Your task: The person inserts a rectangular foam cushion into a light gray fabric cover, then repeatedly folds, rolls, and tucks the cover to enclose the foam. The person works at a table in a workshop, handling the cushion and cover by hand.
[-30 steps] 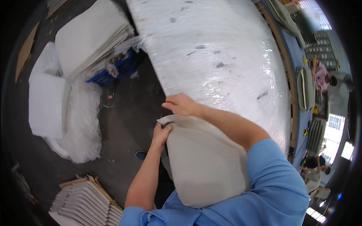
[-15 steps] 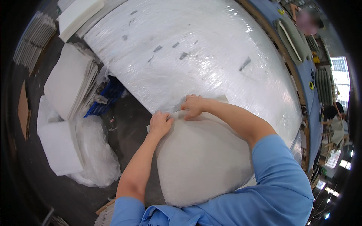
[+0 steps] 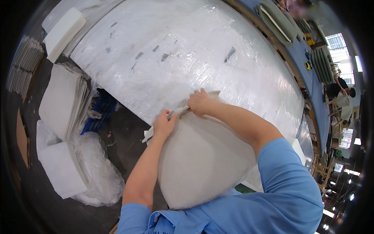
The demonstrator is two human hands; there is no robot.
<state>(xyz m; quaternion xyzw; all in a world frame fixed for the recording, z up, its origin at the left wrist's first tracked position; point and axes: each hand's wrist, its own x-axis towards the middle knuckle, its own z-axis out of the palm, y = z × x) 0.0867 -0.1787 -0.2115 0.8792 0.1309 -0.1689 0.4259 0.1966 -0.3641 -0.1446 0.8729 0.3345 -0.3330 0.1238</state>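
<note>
A light grey fabric-covered cushion [image 3: 202, 160] leans between my body and the edge of a table wrapped in clear plastic film. My left hand [image 3: 164, 124] pinches the loose cloth edge [image 3: 179, 112] at the cushion's far end. Beside it, slightly farther off and to the right, my right hand [image 3: 200, 102] is closed on the same edge. The cloth stands up in a fold between the two hands. One loose flap sticks out left of my left hand, and another shows beyond my right wrist.
The film-wrapped table [image 3: 156, 74] fills the far side. On the left are white foam sheets [image 3: 58, 101], a clear plastic bag [image 3: 101, 171] and a blue crate [image 3: 99, 113]. Green-grey cushions [image 3: 276, 23] lie on a blue bench [image 3: 307, 78] at right, with people beyond.
The cloth edge now stands up more between my hands, and the left flap sticks out farther. Both hands keep their grip. The whole view has shifted a little.
</note>
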